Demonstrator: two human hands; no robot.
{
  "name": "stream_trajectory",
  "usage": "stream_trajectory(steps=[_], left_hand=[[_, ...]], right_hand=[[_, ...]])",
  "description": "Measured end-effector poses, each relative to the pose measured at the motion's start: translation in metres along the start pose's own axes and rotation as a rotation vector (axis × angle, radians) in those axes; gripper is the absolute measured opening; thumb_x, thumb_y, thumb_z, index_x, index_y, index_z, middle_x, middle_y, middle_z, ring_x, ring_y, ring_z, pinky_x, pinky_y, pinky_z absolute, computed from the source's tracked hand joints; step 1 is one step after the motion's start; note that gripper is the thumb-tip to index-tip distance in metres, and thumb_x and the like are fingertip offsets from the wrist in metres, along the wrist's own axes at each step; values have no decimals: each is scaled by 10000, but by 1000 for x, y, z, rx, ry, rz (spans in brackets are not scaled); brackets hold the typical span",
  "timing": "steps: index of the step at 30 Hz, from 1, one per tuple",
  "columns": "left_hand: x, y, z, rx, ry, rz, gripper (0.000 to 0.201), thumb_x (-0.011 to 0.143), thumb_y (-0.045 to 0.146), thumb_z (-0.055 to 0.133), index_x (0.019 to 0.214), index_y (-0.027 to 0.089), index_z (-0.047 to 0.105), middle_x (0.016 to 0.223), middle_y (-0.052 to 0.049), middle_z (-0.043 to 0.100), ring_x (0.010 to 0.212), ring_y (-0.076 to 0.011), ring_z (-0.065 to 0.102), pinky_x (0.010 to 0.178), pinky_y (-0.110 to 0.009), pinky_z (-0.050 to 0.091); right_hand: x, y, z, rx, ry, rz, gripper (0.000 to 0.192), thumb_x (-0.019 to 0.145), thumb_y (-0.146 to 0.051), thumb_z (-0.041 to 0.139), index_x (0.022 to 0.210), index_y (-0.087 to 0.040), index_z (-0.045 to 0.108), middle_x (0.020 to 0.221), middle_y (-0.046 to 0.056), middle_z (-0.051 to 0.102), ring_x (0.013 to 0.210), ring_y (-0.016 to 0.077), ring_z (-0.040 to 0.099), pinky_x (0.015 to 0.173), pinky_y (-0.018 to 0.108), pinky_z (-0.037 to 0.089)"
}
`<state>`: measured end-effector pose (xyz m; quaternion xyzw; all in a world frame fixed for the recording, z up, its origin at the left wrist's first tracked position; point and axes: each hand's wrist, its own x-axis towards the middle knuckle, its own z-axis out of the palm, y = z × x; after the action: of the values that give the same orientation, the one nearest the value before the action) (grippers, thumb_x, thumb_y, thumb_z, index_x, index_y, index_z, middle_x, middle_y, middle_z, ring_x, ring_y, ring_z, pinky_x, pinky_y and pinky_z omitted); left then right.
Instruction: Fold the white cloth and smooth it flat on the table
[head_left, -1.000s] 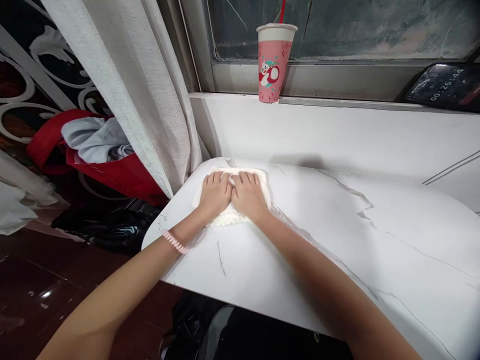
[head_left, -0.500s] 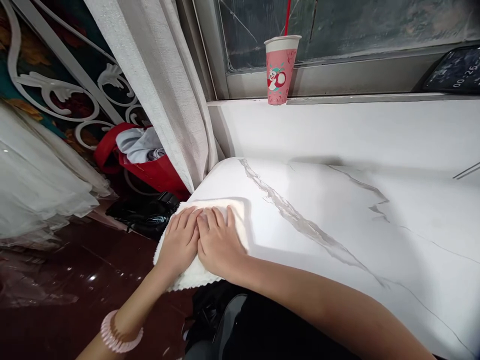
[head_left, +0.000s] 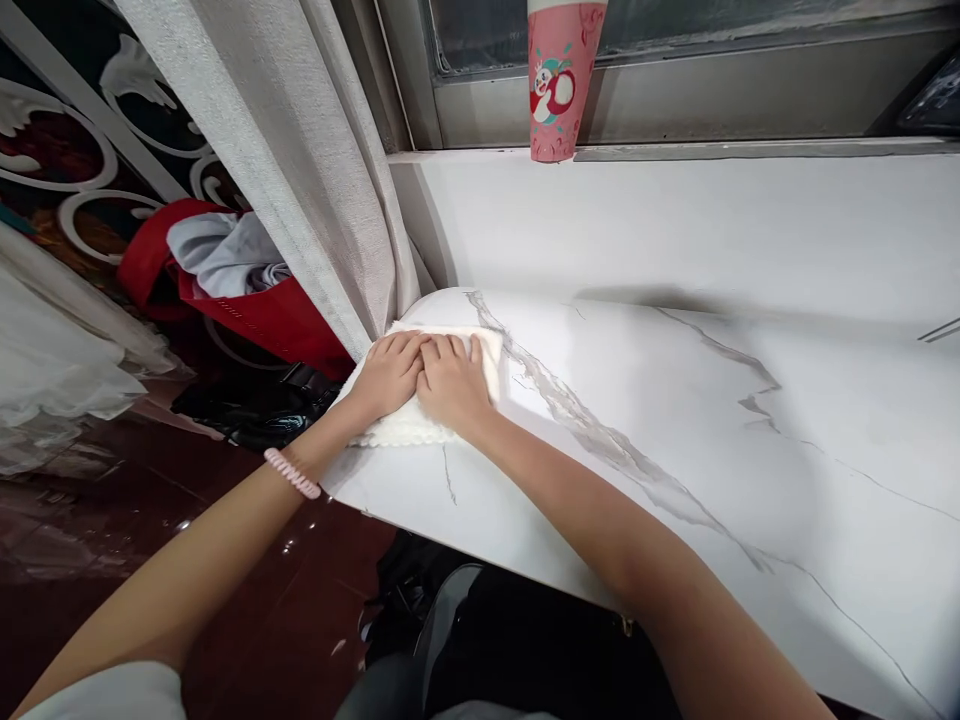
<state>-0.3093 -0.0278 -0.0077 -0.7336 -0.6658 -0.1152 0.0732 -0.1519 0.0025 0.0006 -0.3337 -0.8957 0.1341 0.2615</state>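
A cream fluffy cloth [head_left: 409,428] lies spread on the left end of the white marble-patterned table [head_left: 675,400]. My left hand [head_left: 390,375] rests flat on it with fingers stretched out, and a pink coiled band [head_left: 292,473] circles that wrist. Beside it, touching, my right hand [head_left: 454,385] presses flat on the same cloth, fingers extended. Neither hand is closed around the fabric. Part of the cloth is hidden beneath the palms.
A pink paper cup [head_left: 562,85] stands on the window ledge. The pale curtain [head_left: 300,150] hangs against the table's far left corner. Left of it are a red bag [head_left: 262,318] with grey fabric inside and a black plastic bag [head_left: 262,405]. A dark device [head_left: 934,100] sits far right.
Both hands and the cloth have slid away from me across the table, toward its far left corner. Bare tabletop now shows along the near edge. The view has tilted down somewhat.
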Motion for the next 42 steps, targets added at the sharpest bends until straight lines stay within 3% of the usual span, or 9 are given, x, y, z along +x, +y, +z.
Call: stream_trajectory(steps=[12, 21, 33, 42], left_hand=[[86, -26, 19, -132, 26, -44, 417, 973, 293, 295, 1295, 235, 554, 1347, -76, 588, 1271, -260, 483, 1124, -461, 333], [130, -37, 31, -172, 20, -83, 435, 954, 274, 328, 1305, 209, 576, 1368, -77, 589, 1286, -272, 482, 1130, -457, 336], [163, -43, 33, -219, 26, -99, 421, 937, 251, 367, 1266, 183, 622, 1330, -90, 615, 1255, -274, 524, 1110, -435, 372], [164, -43, 36, -201, 57, -100, 398, 939, 242, 379, 1245, 213, 632, 1306, -67, 636, 1232, -267, 546, 1094, -431, 389]], right_hand=[[63, 36, 12, -86, 44, 138, 365, 966, -172, 385, 1274, -118, 574, 1327, 134, 584, 1264, 281, 456, 1195, 562, 164], [95, 58, 17, -136, 67, 195, 378, 976, -172, 372, 1292, -125, 574, 1306, 150, 590, 1253, 281, 469, 1178, 532, 188], [122, 76, 21, -163, 115, 203, 385, 974, -144, 344, 1257, -120, 603, 1242, 144, 634, 1218, 289, 499, 1147, 517, 215], [126, 79, 24, -183, 118, 206, 369, 980, -157, 342, 1238, -134, 604, 1222, 143, 637, 1203, 284, 512, 1138, 502, 222]])
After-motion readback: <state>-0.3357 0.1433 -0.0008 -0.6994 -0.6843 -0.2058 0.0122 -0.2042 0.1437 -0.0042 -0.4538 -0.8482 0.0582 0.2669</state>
